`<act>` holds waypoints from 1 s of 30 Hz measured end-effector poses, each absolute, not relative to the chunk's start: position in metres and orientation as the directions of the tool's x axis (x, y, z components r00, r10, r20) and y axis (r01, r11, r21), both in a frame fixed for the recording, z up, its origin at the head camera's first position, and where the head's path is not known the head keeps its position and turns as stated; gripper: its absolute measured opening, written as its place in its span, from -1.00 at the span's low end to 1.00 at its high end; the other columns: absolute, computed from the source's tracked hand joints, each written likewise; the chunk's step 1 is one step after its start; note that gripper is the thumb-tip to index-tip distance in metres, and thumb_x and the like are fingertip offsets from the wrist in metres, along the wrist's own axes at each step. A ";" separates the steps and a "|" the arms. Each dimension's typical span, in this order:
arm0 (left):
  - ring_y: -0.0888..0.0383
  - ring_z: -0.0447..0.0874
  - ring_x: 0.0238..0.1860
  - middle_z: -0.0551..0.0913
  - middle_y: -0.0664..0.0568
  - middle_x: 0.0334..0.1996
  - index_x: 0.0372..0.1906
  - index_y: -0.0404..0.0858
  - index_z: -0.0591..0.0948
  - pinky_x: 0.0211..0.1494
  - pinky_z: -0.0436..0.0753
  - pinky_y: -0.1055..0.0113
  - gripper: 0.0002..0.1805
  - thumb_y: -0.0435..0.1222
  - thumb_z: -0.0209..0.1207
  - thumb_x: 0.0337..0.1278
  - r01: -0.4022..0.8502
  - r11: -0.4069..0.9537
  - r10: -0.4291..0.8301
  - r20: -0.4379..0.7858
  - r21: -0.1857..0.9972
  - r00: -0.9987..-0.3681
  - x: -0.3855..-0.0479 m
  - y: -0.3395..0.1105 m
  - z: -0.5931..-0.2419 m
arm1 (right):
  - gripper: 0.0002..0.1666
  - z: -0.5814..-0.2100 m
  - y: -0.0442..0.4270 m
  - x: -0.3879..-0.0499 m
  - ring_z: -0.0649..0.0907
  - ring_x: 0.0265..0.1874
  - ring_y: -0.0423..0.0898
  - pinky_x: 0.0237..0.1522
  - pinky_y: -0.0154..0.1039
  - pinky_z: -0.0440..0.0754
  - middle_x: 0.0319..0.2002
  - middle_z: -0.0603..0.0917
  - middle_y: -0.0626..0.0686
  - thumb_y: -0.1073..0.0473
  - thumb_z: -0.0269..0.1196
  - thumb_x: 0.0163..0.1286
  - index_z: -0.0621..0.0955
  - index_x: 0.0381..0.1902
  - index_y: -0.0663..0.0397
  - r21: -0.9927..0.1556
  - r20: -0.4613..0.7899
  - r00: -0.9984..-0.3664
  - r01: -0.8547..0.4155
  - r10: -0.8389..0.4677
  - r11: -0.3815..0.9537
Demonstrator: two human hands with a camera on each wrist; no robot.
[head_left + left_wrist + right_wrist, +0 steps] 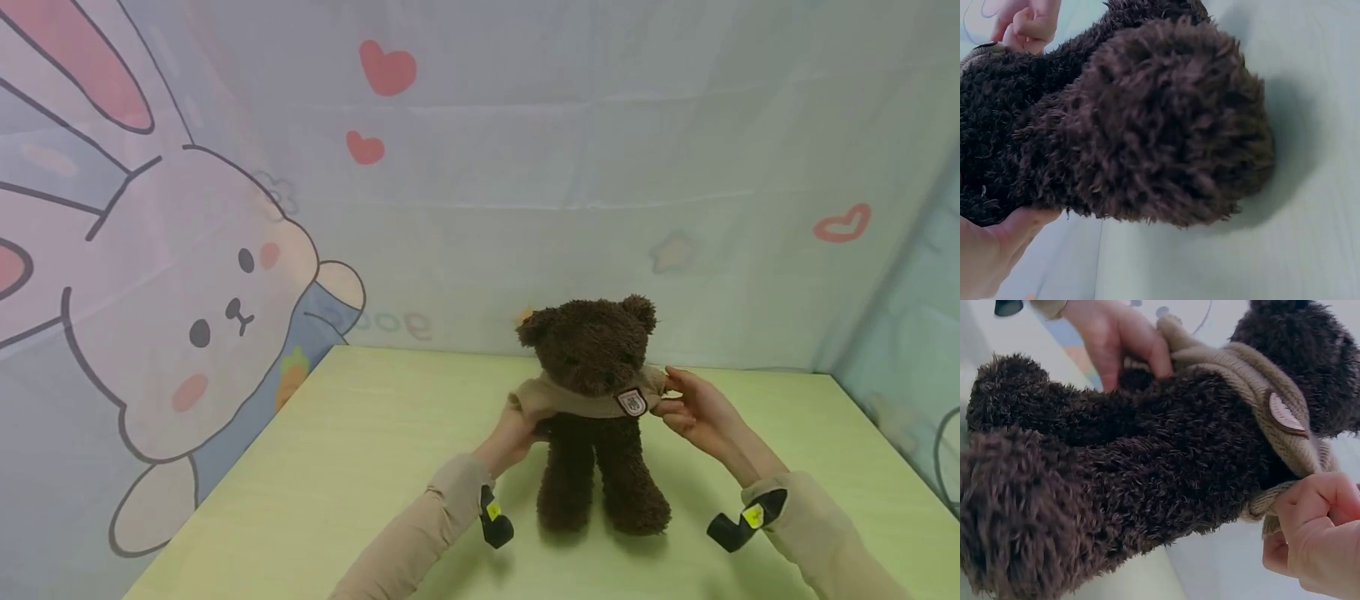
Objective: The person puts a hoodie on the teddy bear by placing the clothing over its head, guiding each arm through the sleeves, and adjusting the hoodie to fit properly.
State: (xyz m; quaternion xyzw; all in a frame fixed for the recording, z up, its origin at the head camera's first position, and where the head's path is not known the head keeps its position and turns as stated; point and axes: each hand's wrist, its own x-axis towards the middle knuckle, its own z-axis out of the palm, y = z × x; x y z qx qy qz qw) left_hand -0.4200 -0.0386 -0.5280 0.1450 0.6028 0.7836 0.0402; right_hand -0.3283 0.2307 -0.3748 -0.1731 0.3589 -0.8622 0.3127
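A dark brown teddy bear (618,471) stands upright on the table, facing me. A beige knitted sweater (573,404) with a shield-shaped badge (632,403) is bunched around its upper chest, leaving belly and legs uncovered. My left hand (512,437) holds the bear's side, just under the sweater's edge; in the left wrist view its thumb (1025,222) presses into the fur. On the other side, my right hand (701,412) pinches the sweater's knit near the sleeve, seen closely in the right wrist view (1316,528). The bear's fur hides some left fingertips.
The pale yellow-green table (337,467) extends around the bear. Behind it hangs a cloth backdrop (480,233) printed with a rabbit and hearts. A black wrist device (495,518) is strapped at the left cuff, and another black device (746,521) at the right.
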 end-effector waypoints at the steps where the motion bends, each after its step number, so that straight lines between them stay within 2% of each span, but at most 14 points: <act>1: 0.19 0.56 -0.50 0.60 0.06 -0.44 -0.18 -0.07 0.56 -0.51 0.59 0.18 -0.75 -0.33 0.23 -0.05 0.118 -0.284 0.248 0.192 0.951 -0.949 -0.433 -0.040 -0.542 | -0.64 -0.375 0.231 -0.329 0.00 -0.61 -0.23 -0.64 -0.43 0.07 -0.53 0.26 -0.06 0.04 -0.32 0.48 0.36 -0.39 0.01 -0.742 0.060 -0.755 0.404 -0.653 -0.535; 3: 0.18 0.57 -0.50 0.60 0.05 -0.44 -0.11 -0.06 0.52 -0.51 0.59 0.16 -0.69 -0.33 0.22 -0.04 0.139 -0.260 0.242 0.204 0.956 -0.949 -0.434 -0.040 -0.545 | -0.70 -0.376 0.231 -0.329 0.02 -0.65 -0.26 -0.64 -0.42 0.06 -0.53 0.26 -0.08 0.03 -0.28 0.47 0.34 -0.37 -0.02 -0.812 0.032 -0.789 0.337 -0.613 -0.477; 6: 0.13 0.59 -0.37 0.60 0.02 -0.34 0.03 -0.03 0.45 -0.42 0.61 0.09 -0.61 -0.26 0.18 0.04 0.132 -0.227 0.238 0.186 0.965 -0.953 -0.438 -0.043 -0.549 | -0.77 -0.377 0.230 -0.330 0.31 -0.66 -0.31 -0.63 -0.43 0.20 -0.46 0.39 -0.12 -0.02 -0.21 0.45 0.36 -0.28 -0.12 -0.962 0.028 -0.850 0.121 -0.527 -0.247; 8: 0.10 0.60 -0.28 0.59 0.01 -0.25 0.12 0.02 0.38 -0.38 0.61 0.08 -0.53 -0.20 0.18 0.06 0.136 -0.227 0.268 0.196 0.964 -0.943 -0.450 -0.047 -0.562 | -0.81 -0.379 0.229 -0.330 0.48 -0.52 -0.31 -0.59 -0.37 0.32 -0.34 0.44 -0.13 -0.02 -0.18 0.44 0.36 -0.15 -0.19 -0.998 0.058 -0.883 -0.039 -0.465 -0.050; 10: 0.08 0.59 -0.20 0.56 0.01 -0.15 0.20 0.12 0.30 -0.33 0.61 0.03 -0.44 -0.14 0.18 0.05 0.094 -0.228 0.282 0.158 0.969 -0.946 -0.469 -0.051 -0.582 | -0.78 -0.382 0.229 -0.330 0.55 -0.37 -0.32 -0.54 -0.31 0.42 -0.25 0.46 -0.15 0.01 -0.18 0.44 0.36 -0.04 -0.24 -0.983 0.106 -0.903 -0.157 -0.416 0.092; 14: -0.03 0.59 -0.10 0.54 -0.07 -0.03 0.25 0.32 0.16 -0.32 0.58 -0.09 -0.27 -0.11 0.22 -0.03 0.035 -0.263 0.334 0.125 0.964 -0.934 -0.532 -0.060 -0.648 | -0.68 -0.390 0.228 -0.331 0.57 -0.30 -0.34 -0.51 -0.27 0.53 -0.22 0.47 -0.23 0.10 -0.16 0.44 0.34 0.11 -0.14 -0.933 0.246 -0.906 -0.317 -0.346 0.169; 17: -0.08 0.57 -0.07 0.54 -0.13 -0.01 0.25 0.32 0.17 -0.32 0.57 -0.12 -0.29 -0.11 0.21 -0.02 0.030 -0.267 0.375 0.133 0.963 -0.917 -0.575 -0.065 -0.693 | -0.61 -0.393 0.227 -0.334 0.61 -0.36 -0.34 -0.52 -0.25 0.58 -0.30 0.56 -0.30 0.12 -0.05 0.40 0.35 0.16 0.01 -0.897 0.332 -0.897 -0.396 -0.293 0.196; 20: -0.04 0.58 -0.08 0.55 -0.09 0.00 0.26 0.30 0.17 -0.33 0.59 -0.07 -0.30 -0.08 0.20 -0.01 0.073 -0.243 0.408 0.170 0.967 -0.897 -0.583 -0.069 -0.699 | -0.49 -0.392 0.228 -0.338 0.61 -0.42 -0.33 -0.54 -0.25 0.57 -0.36 0.58 -0.33 0.09 0.03 0.35 0.31 0.23 0.09 -0.881 0.333 -0.901 -0.402 -0.276 0.248; 22: 0.00 0.60 -0.10 0.55 -0.02 -0.02 0.25 0.33 0.16 -0.32 0.61 -0.03 -0.29 -0.07 0.21 -0.02 0.086 -0.207 0.414 0.167 0.974 -0.895 -0.560 -0.069 -0.669 | -0.41 -0.390 0.228 -0.342 0.57 -0.45 -0.31 -0.53 -0.26 0.55 -0.40 0.56 -0.28 0.04 0.04 0.34 0.24 0.27 0.12 -0.894 0.281 -0.914 -0.361 -0.294 0.266; 25: 0.04 0.59 -0.11 0.54 0.01 -0.02 0.29 0.24 0.13 -0.28 0.62 0.03 -0.29 -0.11 0.17 0.05 0.122 -0.120 0.414 0.161 0.985 -0.896 -0.489 -0.064 -0.583 | -0.29 -0.387 0.229 -0.346 0.53 -0.47 -0.28 -0.51 -0.26 0.52 -0.37 0.55 -0.06 -0.02 0.03 0.33 0.12 0.31 0.20 -0.925 0.165 -0.929 -0.262 -0.330 0.275; 28: 0.10 0.59 -0.21 0.52 -0.03 -0.11 0.24 -0.01 0.23 -0.23 0.63 0.13 -0.43 -0.18 0.11 0.13 0.158 0.035 0.393 0.132 0.987 -0.910 -0.407 -0.056 -0.488 | -0.21 -0.387 0.231 -0.346 0.51 -0.40 -0.29 -0.47 -0.25 0.53 -0.09 0.43 0.23 -0.05 -0.02 0.36 -0.04 0.33 0.27 -0.951 0.041 -0.927 -0.151 -0.373 0.271; 30: 0.19 0.53 -0.33 0.50 -0.04 -0.18 0.14 -0.19 0.28 -0.27 0.61 0.26 -0.55 -0.26 0.08 0.16 0.233 0.156 0.389 0.157 0.960 -0.908 -0.369 -0.052 -0.445 | -0.25 -0.389 0.233 -0.345 0.53 -0.34 -0.31 -0.39 -0.24 0.58 0.06 0.25 0.34 -0.03 -0.05 0.38 -0.05 0.30 0.28 -0.963 0.001 -0.920 -0.106 -0.391 0.246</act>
